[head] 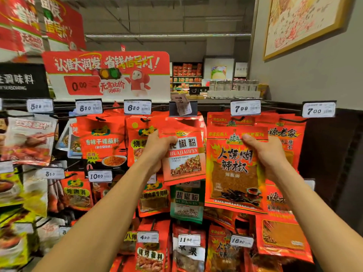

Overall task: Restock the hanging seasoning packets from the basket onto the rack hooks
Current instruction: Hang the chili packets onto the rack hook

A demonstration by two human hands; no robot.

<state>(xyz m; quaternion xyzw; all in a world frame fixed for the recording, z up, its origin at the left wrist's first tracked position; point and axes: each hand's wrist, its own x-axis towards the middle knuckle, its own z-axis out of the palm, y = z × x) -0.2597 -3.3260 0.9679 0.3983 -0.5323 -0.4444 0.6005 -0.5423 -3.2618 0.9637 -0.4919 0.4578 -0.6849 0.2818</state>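
Holding: person has both arms raised to the rack, one seasoning pkt in each hand; hands well apart.
Left hand: left hand (157, 146) pinches the HUAJIAOFEN packet (183, 158) at its upper left edge, thumb on the front, fingers behind.
Left pkt text: red, "HUAJIAOFEN" in white on a band, large black Chinese characters above, photo of peppercorns below. Tilted slightly, in front of the top-row pkts.
Left pkt position: just below the loose price tag (181, 106), handwritten "7.00", sitting crooked in its holder. Whether the pkt is on a hook: cannot tell.
Right hand: right hand (264, 152) grips the chili packet (234, 169) at its upper right corner, thumb on the front.
Right pkt text: red w/ flame graphics, big black Chinese characters, green tree logo at top, clear window showing ground chili, dried chilies drawn at bottom.
Right pkt position: below the 7.99 tag (245, 107), overlapping same-design pkts behind it. Hook engagement: cannot tell.
Rack: hooks (100, 118) in rows, each w/ a white price tag; top row reads 8.50, 6.30, 7.99, 7.00; lower rows 3.50, 10.50, 4.90, 11.50, 16.90.
Neighbour stock: green pepper-powder packet (186, 203) hangs directly under the left pkt.
Header: red promo sign (106, 73) atop the rack, white Chinese slogan, "0.00" price box, mascot figure.
Aisle sign: black board (19, 79) at left, partly reading "SEASONING".
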